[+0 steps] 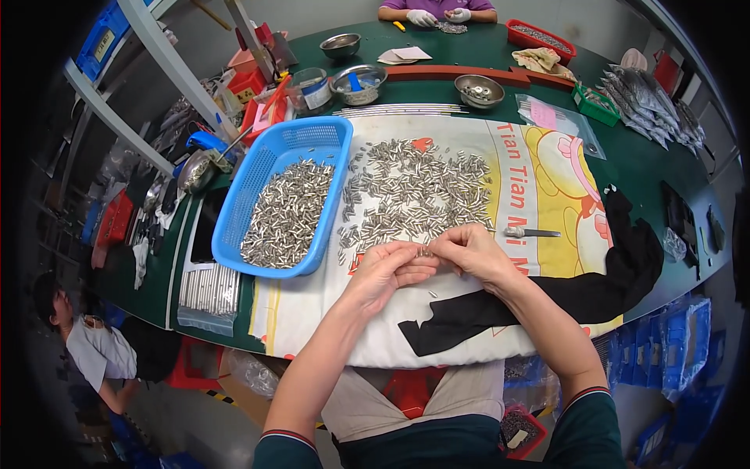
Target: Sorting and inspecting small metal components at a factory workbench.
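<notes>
My left hand (388, 272) and my right hand (473, 255) meet over the near edge of a pile of small silvery metal pins (414, 187). Thumbs and fingers of both are pinched together around a few small metal pins (424, 252), partly hidden by the fingertips. The pile is spread on a white and yellow printed cloth (312, 320). One loose pin (433, 294) lies on the cloth just below my hands. To the left stands a blue plastic basket (344, 168) holding many more such pins.
Right of the pile lies a small metal-tipped tool (533, 233), near a black cloth sleeve (461, 313). Long thin rods (402, 110) and metal bowls (479, 91) sit beyond the cloth. Bagged rods (209, 291) lie left. Across the table, a person in white gloves (422, 17) handles small parts.
</notes>
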`<state>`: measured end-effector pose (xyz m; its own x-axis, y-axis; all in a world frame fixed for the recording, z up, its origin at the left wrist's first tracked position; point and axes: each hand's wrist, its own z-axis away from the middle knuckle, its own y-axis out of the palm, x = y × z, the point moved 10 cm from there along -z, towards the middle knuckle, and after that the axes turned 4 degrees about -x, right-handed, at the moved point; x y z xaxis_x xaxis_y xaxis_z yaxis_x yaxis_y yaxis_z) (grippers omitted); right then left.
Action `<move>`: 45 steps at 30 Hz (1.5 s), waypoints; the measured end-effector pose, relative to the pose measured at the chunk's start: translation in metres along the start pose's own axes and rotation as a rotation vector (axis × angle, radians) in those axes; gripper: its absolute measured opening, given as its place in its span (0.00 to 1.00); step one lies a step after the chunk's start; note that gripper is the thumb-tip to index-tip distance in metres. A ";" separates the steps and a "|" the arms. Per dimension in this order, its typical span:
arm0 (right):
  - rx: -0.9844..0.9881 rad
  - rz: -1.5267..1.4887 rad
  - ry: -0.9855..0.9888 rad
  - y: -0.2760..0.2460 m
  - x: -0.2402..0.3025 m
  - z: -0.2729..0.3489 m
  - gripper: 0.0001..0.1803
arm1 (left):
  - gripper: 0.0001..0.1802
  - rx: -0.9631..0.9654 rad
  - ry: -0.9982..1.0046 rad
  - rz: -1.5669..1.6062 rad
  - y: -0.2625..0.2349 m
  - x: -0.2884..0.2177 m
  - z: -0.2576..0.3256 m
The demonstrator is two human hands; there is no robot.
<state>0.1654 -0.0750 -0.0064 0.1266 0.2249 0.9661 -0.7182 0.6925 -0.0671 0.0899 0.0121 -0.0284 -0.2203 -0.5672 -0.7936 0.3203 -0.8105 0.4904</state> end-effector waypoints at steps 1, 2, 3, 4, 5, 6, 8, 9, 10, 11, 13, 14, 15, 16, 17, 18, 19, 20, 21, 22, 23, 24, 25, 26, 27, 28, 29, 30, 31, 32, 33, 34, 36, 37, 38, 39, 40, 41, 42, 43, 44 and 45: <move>0.000 0.000 -0.001 0.000 0.000 0.000 0.13 | 0.12 0.009 -0.004 0.008 0.001 0.000 0.000; 0.002 0.000 -0.001 0.000 0.000 0.000 0.13 | 0.12 0.009 -0.003 0.008 0.001 0.000 0.000; 0.004 0.001 0.000 0.001 0.000 0.000 0.12 | 0.12 0.005 -0.003 0.003 0.001 0.000 0.000; 0.004 0.001 -0.001 0.000 0.000 0.000 0.12 | 0.12 0.002 -0.004 -0.001 0.000 0.000 0.000; 0.004 0.002 -0.003 0.000 0.000 0.000 0.12 | 0.12 0.002 -0.004 -0.001 0.000 0.000 0.000; 0.003 0.002 -0.005 0.000 -0.001 0.000 0.13 | 0.12 0.002 -0.004 0.001 0.000 0.000 0.000; 0.003 0.003 -0.006 0.000 -0.002 -0.001 0.13 | 0.12 0.003 -0.004 0.004 0.000 0.000 0.000; 0.003 0.004 -0.007 0.000 -0.002 -0.001 0.13 | 0.12 0.004 -0.005 0.006 0.000 0.000 0.000; 0.003 0.004 -0.007 0.000 -0.002 -0.001 0.13 | 0.12 0.005 -0.005 0.009 0.000 0.000 0.000; 0.000 0.002 -0.012 0.000 -0.002 -0.001 0.13 | 0.12 0.005 -0.005 0.009 0.000 0.001 0.000; -0.002 0.000 -0.017 0.000 -0.001 -0.001 0.13 | 0.12 0.012 -0.008 0.010 0.000 0.001 -0.001; -0.005 0.005 -0.015 0.000 -0.001 -0.001 0.13 | 0.12 0.012 -0.008 0.010 0.000 0.001 -0.001; -0.008 0.010 -0.012 0.000 -0.001 -0.001 0.13 | 0.12 0.014 -0.011 0.010 0.001 0.001 0.000; -0.008 0.010 -0.012 0.000 -0.001 0.000 0.13 | 0.12 0.016 -0.014 0.009 0.001 0.001 0.000; -0.017 0.028 -0.031 0.000 0.002 0.000 0.12 | 0.12 0.016 -0.014 0.009 0.001 0.001 0.000; -0.026 0.046 -0.050 0.000 0.004 0.001 0.12 | 0.12 0.024 -0.013 0.012 0.001 0.001 0.000; -0.026 0.046 -0.050 0.000 0.005 0.001 0.12 | 0.12 0.032 -0.011 0.015 0.002 0.000 0.000; -0.032 0.050 -0.053 0.000 0.006 0.002 0.12 | 0.12 0.032 -0.011 0.015 0.002 0.000 0.001; -0.038 0.054 -0.057 0.000 0.007 0.002 0.12 | 0.13 0.037 -0.012 0.015 0.003 -0.001 0.001; -0.038 0.054 -0.057 0.000 0.006 0.002 0.12 | 0.13 0.041 -0.012 0.016 0.003 -0.001 0.002; -0.041 0.070 -0.068 0.000 0.007 0.002 0.12 | 0.13 0.041 -0.012 0.015 0.003 -0.001 0.002; -0.045 0.087 -0.079 0.000 0.008 0.002 0.13 | 0.13 0.042 -0.012 0.017 0.004 -0.001 0.002; -0.045 0.087 -0.079 -0.001 0.008 0.002 0.13 | 0.14 0.042 -0.012 0.018 0.004 -0.001 0.002; -0.045 0.103 -0.084 -0.001 0.009 0.002 0.13 | 0.14 0.042 -0.013 0.018 0.004 -0.001 0.001; -0.044 0.119 -0.089 0.000 0.009 0.002 0.13 | 0.14 0.044 -0.012 0.021 0.004 -0.001 0.001; -0.043 0.118 -0.089 0.000 0.008 0.002 0.13 | 0.14 0.045 -0.012 0.024 0.003 0.000 0.001; -0.049 0.124 -0.095 0.000 0.008 0.001 0.13 | 0.14 0.044 -0.012 0.023 0.003 0.000 0.001; -0.057 0.130 -0.101 -0.001 0.008 0.001 0.14 | 0.15 0.041 -0.015 0.032 0.002 0.000 0.001; -0.057 0.130 -0.101 0.000 0.008 0.001 0.14 | 0.15 0.038 -0.017 0.041 0.002 0.001 0.001; -0.064 0.143 -0.108 -0.001 0.008 0.000 0.14 | 0.15 0.038 -0.017 0.041 0.002 0.001 0.001; -0.071 0.155 -0.115 -0.001 0.009 0.001 0.15 | 0.15 0.034 -0.022 0.048 0.002 0.001 0.001; -0.070 0.154 -0.115 -0.001 0.008 0.001 0.15 | 0.14 0.029 -0.027 0.056 0.001 0.001 0.001; -0.080 0.169 -0.139 -0.001 0.011 0.001 0.16 | 0.14 0.030 -0.030 0.057 0.002 0.001 0.002; -0.080 0.169 -0.139 -0.001 0.010 0.000 0.16 | 0.14 0.032 -0.033 0.059 0.002 0.001 0.002; -0.078 0.172 -0.146 -0.001 0.009 0.000 0.16 | 0.14 0.032 -0.033 0.058 0.003 0.001 0.002; -0.077 0.175 -0.152 -0.001 0.009 0.000 0.16 | 0.14 0.029 -0.035 0.053 0.003 0.001 0.002; -0.077 0.175 -0.152 -0.001 0.009 0.000 0.16 | 0.14 0.027 -0.038 0.048 0.003 0.001 0.002; -0.082 0.182 -0.163 -0.001 0.010 0.000 0.16 | 0.14 0.027 -0.038 0.048 0.003 0.001 0.002; -0.087 0.188 -0.174 -0.001 0.011 0.000 0.16 | 0.14 0.026 -0.037 0.047 0.003 0.001 0.002; -0.087 0.188 -0.173 -0.001 0.011 0.000 0.16 | 0.14 0.024 -0.036 0.046 0.003 0.001 0.002; -0.092 0.192 -0.181 -0.002 0.011 0.000 0.17 | 0.14 0.024 -0.036 0.046 0.003 0.000 0.003; -0.096 0.197 -0.189 -0.002 0.012 0.000 0.17 | 0.14 0.024 -0.039 0.044 0.004 0.000 0.003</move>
<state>0.1681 -0.0735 0.0049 -0.1452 0.2358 0.9609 -0.6470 0.7121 -0.2725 0.0884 0.0084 -0.0256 -0.2427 -0.6072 -0.7565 0.3086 -0.7877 0.5332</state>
